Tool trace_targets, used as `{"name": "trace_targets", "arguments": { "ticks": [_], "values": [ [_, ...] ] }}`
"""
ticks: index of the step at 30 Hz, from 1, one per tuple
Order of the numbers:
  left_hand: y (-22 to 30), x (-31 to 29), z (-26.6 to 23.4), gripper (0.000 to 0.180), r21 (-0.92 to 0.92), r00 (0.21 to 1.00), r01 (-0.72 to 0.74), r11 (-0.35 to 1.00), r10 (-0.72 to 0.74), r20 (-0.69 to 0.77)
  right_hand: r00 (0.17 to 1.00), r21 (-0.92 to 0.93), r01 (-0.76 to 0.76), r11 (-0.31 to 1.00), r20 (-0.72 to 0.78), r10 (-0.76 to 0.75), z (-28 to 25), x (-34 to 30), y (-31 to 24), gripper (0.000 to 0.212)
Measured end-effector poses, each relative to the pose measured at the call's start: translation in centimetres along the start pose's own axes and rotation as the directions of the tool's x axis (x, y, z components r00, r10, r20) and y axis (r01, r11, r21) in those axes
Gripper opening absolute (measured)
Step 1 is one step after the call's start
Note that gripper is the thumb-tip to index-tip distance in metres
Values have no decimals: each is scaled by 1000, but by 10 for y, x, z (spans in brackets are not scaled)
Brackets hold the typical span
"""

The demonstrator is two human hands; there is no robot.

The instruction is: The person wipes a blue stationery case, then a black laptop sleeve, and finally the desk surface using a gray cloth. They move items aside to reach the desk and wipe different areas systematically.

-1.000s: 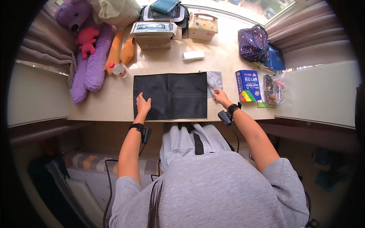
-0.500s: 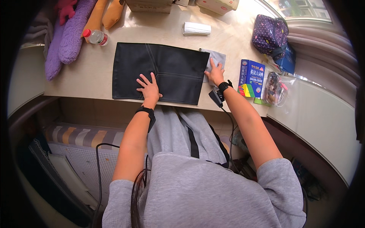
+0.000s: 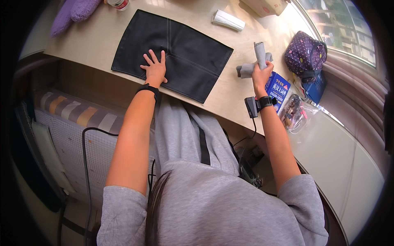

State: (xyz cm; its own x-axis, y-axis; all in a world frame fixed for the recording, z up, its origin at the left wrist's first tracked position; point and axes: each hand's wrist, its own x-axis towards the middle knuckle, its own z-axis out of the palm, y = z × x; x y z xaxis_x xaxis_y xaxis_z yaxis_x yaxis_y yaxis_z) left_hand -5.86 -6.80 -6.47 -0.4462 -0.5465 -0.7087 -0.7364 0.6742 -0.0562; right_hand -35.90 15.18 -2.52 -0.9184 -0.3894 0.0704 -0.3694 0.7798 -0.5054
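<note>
A black leather-like sheet with pale stitching lines [image 3: 193, 61] lies flat along the table's near edge. On its lower left part my left hand [image 3: 154, 70] rests with the fingers spread. To the right of the sheet, my right hand [image 3: 261, 76] grips a bunched grey cloth [image 3: 260, 55], whose folds stick out above and to the left of the fingers. Black bands circle both wrists, and a small black device [image 3: 252, 107] sits at the right one.
Right of my right hand lie a blue dictionary [image 3: 279, 89] and a clear plastic bag of small items [image 3: 293, 112]. Behind them stands a dotted dark pouch [image 3: 305, 53]. A white folded packet [image 3: 228, 20] is farther back. Purple plush [image 3: 76, 12] and a bottle [image 3: 119, 4] are at the far left.
My right hand has gathered up the grey cloth that lay flat by the sheet and moved right with it. My left hand stays on the sheet. The view has turned and shifted.
</note>
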Motion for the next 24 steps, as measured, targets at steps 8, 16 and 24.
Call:
{"name": "trace_targets", "arguments": {
  "ticks": [8,16,24],
  "values": [
    [4,2,0,127,-30,998,68,997,-69,-11,534,310,394,865,689,-490,40,-127,-84,63],
    [5,2,-3,125,-55,996,84,995,-83,19,484,297,535,791,660,-575,95,-90,-72,64],
    [6,3,-8,130,-57,995,81,995,-77,61,852,44,331,943,415,-319,73,-5,-82,60]
  ]
}}
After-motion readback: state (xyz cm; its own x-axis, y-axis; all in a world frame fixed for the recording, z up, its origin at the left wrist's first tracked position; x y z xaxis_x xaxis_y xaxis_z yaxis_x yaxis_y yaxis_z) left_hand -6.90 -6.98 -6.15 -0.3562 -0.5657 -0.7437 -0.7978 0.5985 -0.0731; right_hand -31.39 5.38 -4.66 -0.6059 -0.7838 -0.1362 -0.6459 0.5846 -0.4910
